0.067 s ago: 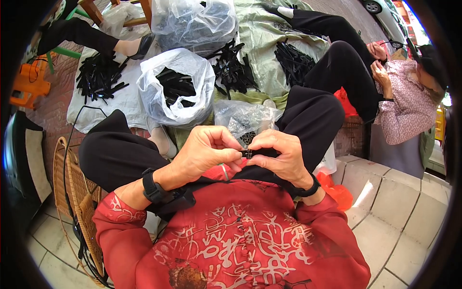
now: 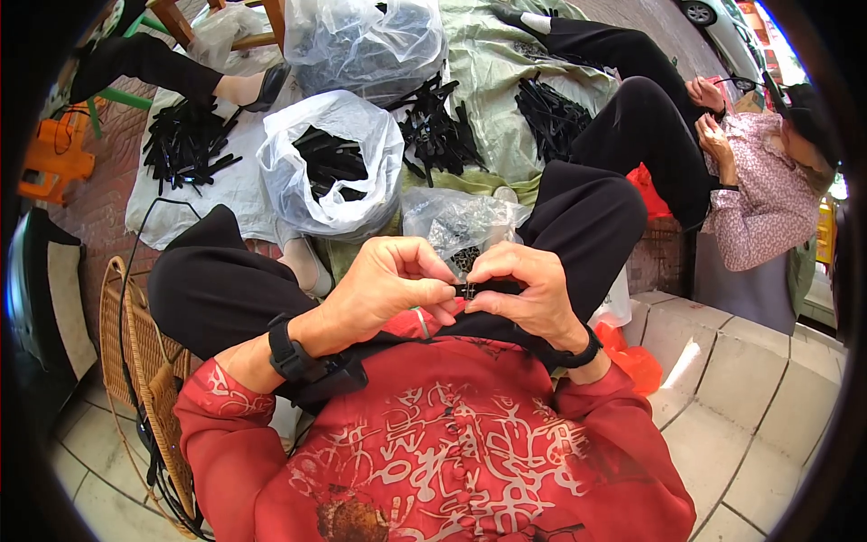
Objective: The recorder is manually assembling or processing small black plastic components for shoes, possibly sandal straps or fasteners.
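Observation:
In front of my lap, both hands meet over a narrow black strap [image 2: 498, 286]. The thumb and fingers of my left hand [image 2: 384, 282] pinch its left end. My right hand [image 2: 533, 294] grips a small metal buckle [image 2: 470, 290] between thumb and forefinger, at the spot where the strap passes; whether the strap is threaded through it is too small to tell. Just beyond my fingertips lies a clear plastic bag [image 2: 442, 217] with many small metal pieces in it. Farther off to the left, an open white plastic bag [image 2: 280, 181] holds black straps.
Piles of black straps [image 2: 185, 144] lie on pale sheets [image 2: 488, 54]. A large filled plastic bag [image 2: 366, 41] stands at the back. A wicker basket [image 2: 135, 361] is at my left. To the right sits a co-worker [image 2: 759, 199], hands raised, beside tiled steps [image 2: 750, 379].
Hardly anything differs: the metal buckle between my right fingertips has turned or shifted very slightly. Both hands keep their places.

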`<action>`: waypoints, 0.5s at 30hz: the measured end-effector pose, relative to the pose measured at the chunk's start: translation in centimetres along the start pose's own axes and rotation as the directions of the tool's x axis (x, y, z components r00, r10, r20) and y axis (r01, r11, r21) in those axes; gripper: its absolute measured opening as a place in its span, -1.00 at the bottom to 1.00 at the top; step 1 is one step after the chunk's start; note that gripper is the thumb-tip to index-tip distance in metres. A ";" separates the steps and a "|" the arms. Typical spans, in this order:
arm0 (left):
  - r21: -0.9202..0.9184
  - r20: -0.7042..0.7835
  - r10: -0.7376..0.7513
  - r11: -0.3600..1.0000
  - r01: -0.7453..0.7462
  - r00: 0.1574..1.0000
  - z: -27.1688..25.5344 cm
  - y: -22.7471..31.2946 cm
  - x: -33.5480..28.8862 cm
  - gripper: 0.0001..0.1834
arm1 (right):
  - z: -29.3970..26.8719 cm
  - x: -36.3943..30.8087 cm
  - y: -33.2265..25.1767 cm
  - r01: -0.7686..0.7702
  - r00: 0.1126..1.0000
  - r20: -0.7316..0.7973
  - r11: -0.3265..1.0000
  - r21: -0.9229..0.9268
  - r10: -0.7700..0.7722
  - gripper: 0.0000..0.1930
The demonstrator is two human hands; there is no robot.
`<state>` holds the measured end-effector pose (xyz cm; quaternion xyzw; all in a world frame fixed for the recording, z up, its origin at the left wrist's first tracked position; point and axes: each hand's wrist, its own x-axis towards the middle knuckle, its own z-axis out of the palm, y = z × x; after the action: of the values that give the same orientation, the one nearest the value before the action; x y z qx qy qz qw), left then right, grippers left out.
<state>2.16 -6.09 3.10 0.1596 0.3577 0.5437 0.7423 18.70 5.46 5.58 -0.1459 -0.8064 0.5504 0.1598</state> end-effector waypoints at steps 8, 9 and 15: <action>-0.048 0.003 -0.034 0.998 0.034 0.999 -0.1 0.0 0.0 -0.94 | -0.3 0.0 -0.2 -0.311 0.950 0.150 0.866 0.391 0.274 -0.84; -0.041 0.003 -0.039 0.998 0.039 0.999 -0.1 0.1 0.0 -0.94 | -0.3 -0.1 -0.2 -0.356 0.935 0.162 0.831 0.428 0.317 -0.85; -0.031 -0.014 -0.024 0.999 0.023 1.000 -0.1 -0.3 0.0 -0.94 | -0.1 -0.1 -0.3 -0.471 0.882 0.210 0.765 0.438 0.423 -0.87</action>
<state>2.30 -6.26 2.85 0.1401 0.3566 0.5414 0.7484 18.82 5.41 5.90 -0.2626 -0.5941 0.7602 0.0149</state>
